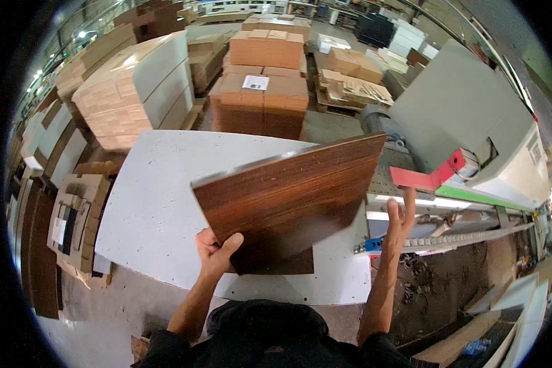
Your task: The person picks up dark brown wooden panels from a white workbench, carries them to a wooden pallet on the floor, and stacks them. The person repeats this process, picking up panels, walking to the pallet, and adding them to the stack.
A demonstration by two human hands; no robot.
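Note:
A dark brown wood-grain panel [282,196] is held up at a tilt above the white tabletop [159,202]. My left hand [218,253] is closed on the panel's lower left edge, its thumb over the front face. Under it, a second dark brown panel [297,264] lies flat on the tabletop, mostly hidden by the raised one. My right hand [400,214] is apart from the panel, fingers stretched upward and nothing in them. Just beyond its fingertips is a red bracket [420,178] on the machine.
A large grey machine housing [466,98] with a green strip [481,199] stands to the right, above a cable chain [466,240]. Stacks of brown cardboard [260,101] and a pale stack of boards [122,92] stand beyond the table. Flat cartons [73,221] lie at the left.

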